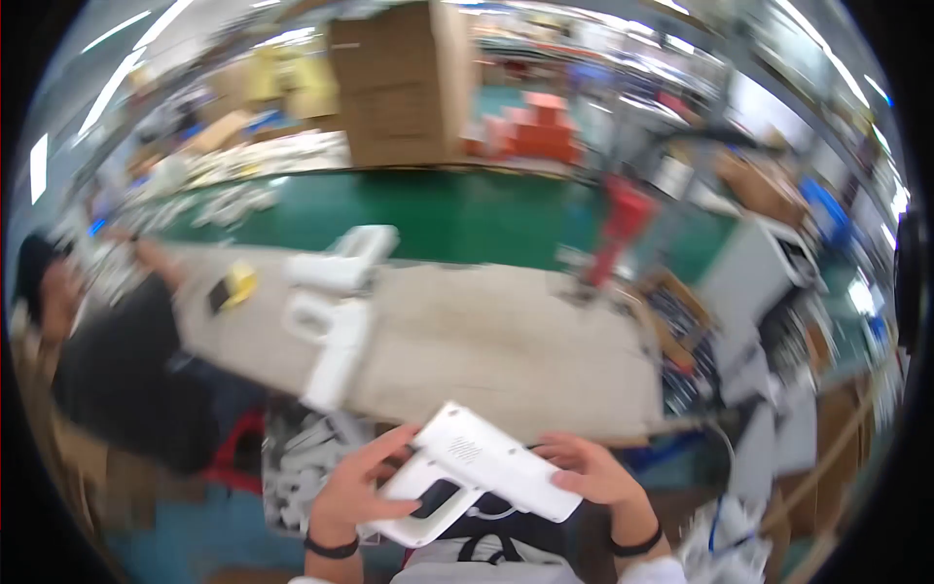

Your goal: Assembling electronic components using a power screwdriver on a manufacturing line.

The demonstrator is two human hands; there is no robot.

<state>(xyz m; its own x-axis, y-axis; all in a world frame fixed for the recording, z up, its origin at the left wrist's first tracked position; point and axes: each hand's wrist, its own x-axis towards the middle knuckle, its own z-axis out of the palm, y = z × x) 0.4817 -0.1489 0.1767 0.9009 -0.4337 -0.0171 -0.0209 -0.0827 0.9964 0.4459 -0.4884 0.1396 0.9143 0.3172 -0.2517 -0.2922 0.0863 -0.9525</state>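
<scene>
Close to my body I hold a white pistol-shaped plastic device (491, 457), tilted, with small grille holes, screw holes and a dark patch at its grip. My left hand (355, 492) is closed around the grip end, thumb near the dark patch. At the other end, my right hand (598, 475) has its thumb and fingers against the body. Beyond my hands, on the beige work mat (467, 341), lie two similar white pistol-shaped pieces, a farther one (336, 265) and a nearer one (339, 350). The picture is blurred by motion.
A person in dark clothing (126, 360) sits at the left. A tall cardboard box (394, 88) and orange boxes (540, 127) stand beyond the green surface (448, 209). A red upright tool (621, 229) and a parts box (671, 316) are at right. White parts fill a bin (302, 467) below.
</scene>
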